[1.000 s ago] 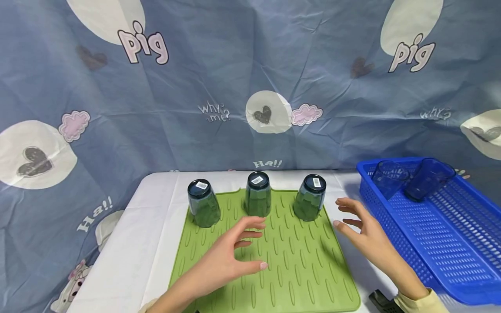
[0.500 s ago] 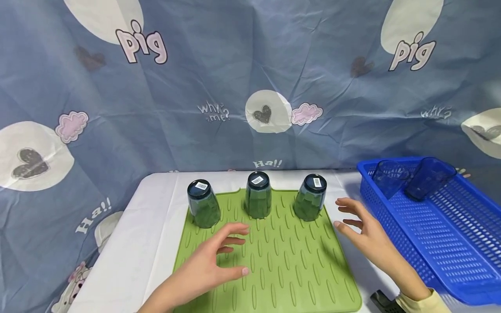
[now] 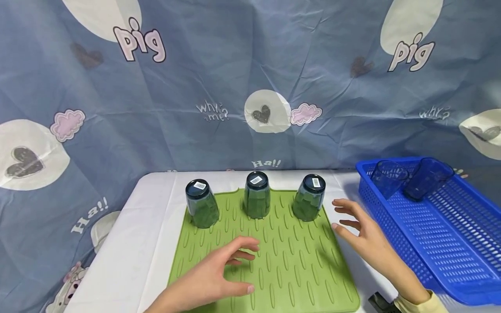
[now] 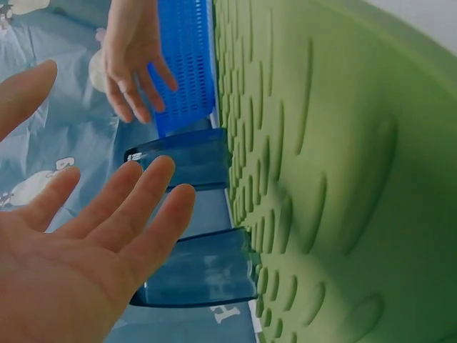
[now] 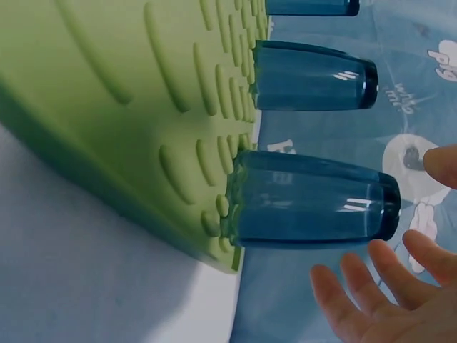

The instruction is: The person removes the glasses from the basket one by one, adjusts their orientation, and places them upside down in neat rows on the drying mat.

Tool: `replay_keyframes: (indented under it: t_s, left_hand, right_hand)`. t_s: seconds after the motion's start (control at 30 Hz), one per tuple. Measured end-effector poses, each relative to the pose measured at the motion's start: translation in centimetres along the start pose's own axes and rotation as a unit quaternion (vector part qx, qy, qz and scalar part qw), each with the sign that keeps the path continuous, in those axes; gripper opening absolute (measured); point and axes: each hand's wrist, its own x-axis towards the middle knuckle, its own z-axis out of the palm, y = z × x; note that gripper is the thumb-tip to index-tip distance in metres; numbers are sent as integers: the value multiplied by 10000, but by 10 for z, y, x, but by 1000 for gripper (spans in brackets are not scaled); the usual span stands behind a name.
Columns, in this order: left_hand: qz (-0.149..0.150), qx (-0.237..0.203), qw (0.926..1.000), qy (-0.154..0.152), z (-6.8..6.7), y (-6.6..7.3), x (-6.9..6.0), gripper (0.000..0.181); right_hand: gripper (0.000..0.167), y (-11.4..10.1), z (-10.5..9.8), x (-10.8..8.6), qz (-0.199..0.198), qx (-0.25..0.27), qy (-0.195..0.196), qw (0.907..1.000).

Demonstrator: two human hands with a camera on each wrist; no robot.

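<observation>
I'm seeing the left hand (image 3: 211, 277) and right hand (image 3: 363, 232) hovering empty, fingers parted; barcoded, upturned transparent blue tumblers (image 3: 257, 201) are standing far back on a ribbed green mat (image 3: 291, 261), white tablecloth (image 3: 125, 243) beneath, blue "pig" fabric (image 3: 219, 52) behind.

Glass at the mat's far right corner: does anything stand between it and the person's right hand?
Nothing visible does. In the head view, an open gap separates the right hand from the glass; the blue basket lies on the hand's other side, out of that path.

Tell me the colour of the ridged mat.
Green; the mat shows best in the head view.
</observation>
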Motion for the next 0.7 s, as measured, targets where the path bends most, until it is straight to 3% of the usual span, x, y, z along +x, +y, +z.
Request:
replay_keyframes:
  t_s: [0.23, 0.5, 0.7]
  left_hand:
    - [-268, -277, 9989, -260, 2, -2, 2, 66]
    - [-50, -1044, 9924, -657, 9, 0, 1, 60]
    - [100, -1134, 9905, -773, 15, 3, 4, 59]
  right_hand:
    - [53, -5, 1, -3, -64, 187, 40, 9998]
    - [54, -16, -3, -4, -109, 358, 63, 9993]
    - [50, -30, -11, -1, -216, 914, -30, 9956]
